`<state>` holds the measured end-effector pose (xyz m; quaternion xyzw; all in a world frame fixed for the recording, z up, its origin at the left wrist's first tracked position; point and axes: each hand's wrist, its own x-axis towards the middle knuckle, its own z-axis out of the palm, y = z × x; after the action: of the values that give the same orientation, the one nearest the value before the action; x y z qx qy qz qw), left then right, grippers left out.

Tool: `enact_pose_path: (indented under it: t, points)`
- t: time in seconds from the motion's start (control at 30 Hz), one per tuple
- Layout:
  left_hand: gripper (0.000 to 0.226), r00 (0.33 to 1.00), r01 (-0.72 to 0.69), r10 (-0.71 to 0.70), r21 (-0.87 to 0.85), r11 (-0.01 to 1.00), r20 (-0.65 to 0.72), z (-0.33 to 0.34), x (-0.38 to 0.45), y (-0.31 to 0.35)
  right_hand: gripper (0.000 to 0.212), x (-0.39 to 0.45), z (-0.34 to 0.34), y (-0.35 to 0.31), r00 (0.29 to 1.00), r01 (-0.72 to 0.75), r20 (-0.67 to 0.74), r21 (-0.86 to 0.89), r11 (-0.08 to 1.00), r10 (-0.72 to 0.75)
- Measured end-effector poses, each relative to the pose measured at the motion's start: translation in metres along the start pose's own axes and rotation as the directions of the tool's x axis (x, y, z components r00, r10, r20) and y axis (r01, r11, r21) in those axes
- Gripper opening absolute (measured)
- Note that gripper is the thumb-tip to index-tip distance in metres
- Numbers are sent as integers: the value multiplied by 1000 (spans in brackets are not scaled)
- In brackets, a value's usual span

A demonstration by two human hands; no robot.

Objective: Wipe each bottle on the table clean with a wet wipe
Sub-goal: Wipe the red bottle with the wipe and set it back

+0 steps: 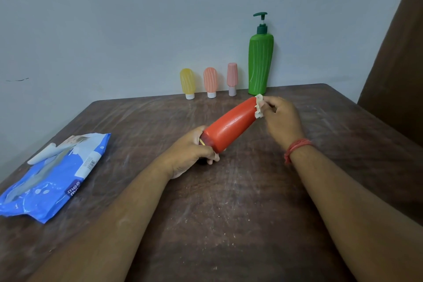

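Dark wood counter point(229, 213) against pale wall. Red bottle point(230, 125) held above counter, long axis diagonal, base pointing up-right toward wall, cap end down-left. Left hand point(194, 153) curled round cap end. Right hand point(280, 115) pinches wet wipe point(258, 106) against base. Behind: green pump bottle point(260, 62), three small tubes point(210, 82) upright. Wipes pack point(52, 178) far left.

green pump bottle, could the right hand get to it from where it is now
Probably yes. The green pump bottle stands just behind the right hand with nothing between them, but that hand is pinching the wet wipe against the red bottle.
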<state>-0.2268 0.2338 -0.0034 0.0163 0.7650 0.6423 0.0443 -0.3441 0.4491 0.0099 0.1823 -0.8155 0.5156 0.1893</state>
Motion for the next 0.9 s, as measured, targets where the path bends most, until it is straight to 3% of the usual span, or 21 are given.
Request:
enact_pose_path:
  t: [0.17,0.27,0.37,0.53,0.63,0.7,0.83,0.9]
  points:
    - [72,1000,-1,1,-88,996,-6,0,0,0,19,0,3,-3,992,-54,-116,-41,998,48]
    - [69,1000,-26,24,-171,985,-18,-1,1,-1,13,-4,13,-11,964,-170,-163,231,958,210]
    - [72,999,-25,14,-263,965,-47,-2,2,-3,4,-21,32,-26,934,-270,-50,545,793,353]
    - [60,990,-98,48,-385,918,-135,-6,2,-4,13,-50,56,-38,949,-280,249,389,878,192]
    - [57,990,-106,55,-421,901,-131,-9,1,-3,11,-51,53,-41,932,-268,334,372,889,141]
    - [58,993,-89,46,-449,889,-106,-8,2,-3,4,-43,45,-44,948,-276,273,449,850,163]
    - [63,999,-46,45,-436,899,-12,4,1,-2,1,-29,30,-45,970,-181,5,675,715,241]
    - [62,999,-48,46,-458,888,-15,7,0,-1,5,-34,30,-43,970,-206,46,678,705,240]
